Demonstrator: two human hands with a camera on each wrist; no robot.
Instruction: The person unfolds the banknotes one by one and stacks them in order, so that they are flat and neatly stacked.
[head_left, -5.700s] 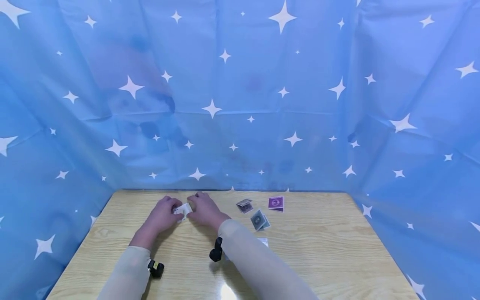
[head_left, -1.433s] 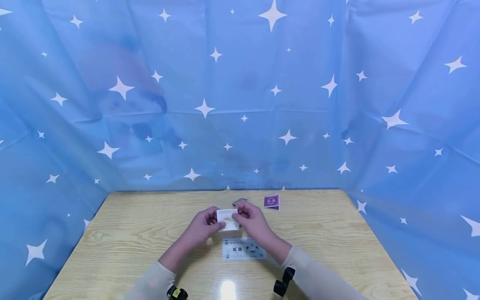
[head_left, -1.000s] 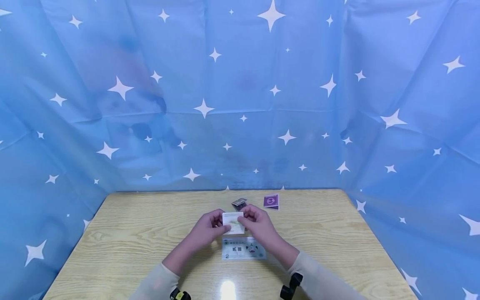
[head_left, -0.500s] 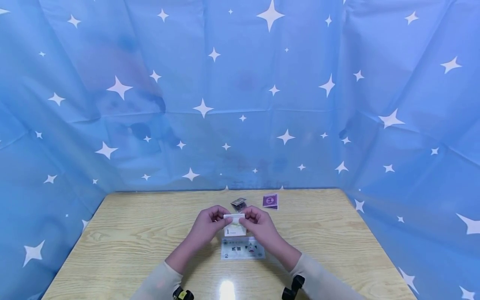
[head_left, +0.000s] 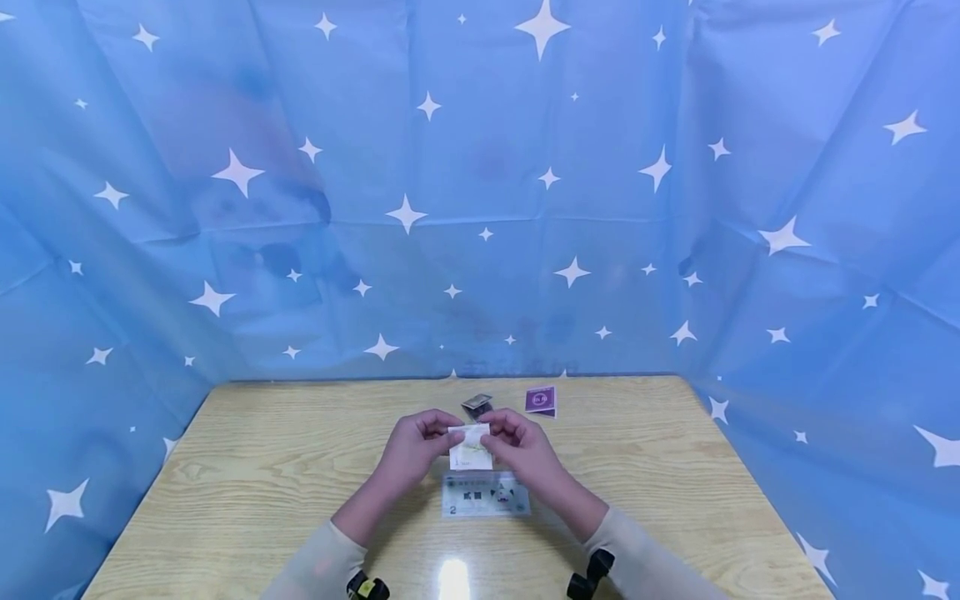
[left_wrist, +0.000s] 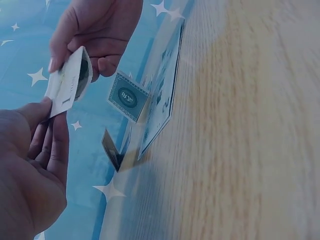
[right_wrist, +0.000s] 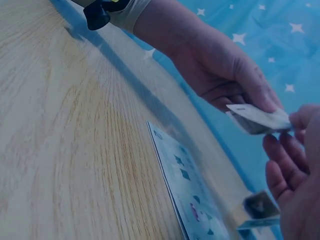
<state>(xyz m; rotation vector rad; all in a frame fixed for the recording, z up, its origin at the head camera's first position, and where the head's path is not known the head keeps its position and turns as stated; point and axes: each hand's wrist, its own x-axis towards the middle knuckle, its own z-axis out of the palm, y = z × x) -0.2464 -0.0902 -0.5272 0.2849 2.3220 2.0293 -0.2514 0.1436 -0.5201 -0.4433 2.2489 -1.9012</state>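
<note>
Both hands pinch a folded white banknote (head_left: 471, 457) above the middle of the table. My left hand (head_left: 414, 450) grips its left edge, my right hand (head_left: 522, 450) its right edge. In the left wrist view the note (left_wrist: 67, 85) shows a printed 1, and its folded layers stand slightly apart. Below it a pale banknote (head_left: 486, 497) marked 2 lies flat and lengthwise. A green folded banknote (left_wrist: 127, 97) stands beyond that in the left wrist view; my hands hide it in the head view. Just behind the hands is a dark folded banknote (head_left: 477, 406).
A purple folded banknote (head_left: 541, 401) stands near the back edge of the wooden table (head_left: 225, 475). A blue curtain with white stars (head_left: 480, 250) hangs behind and at both sides. Black cameras (head_left: 591, 575) sit on the wrists.
Since the oldest frame, both hands have brought the folded white banknote from the back left to the middle, above the flat note. Over the last second it tilts slightly, with the hands almost still.
</note>
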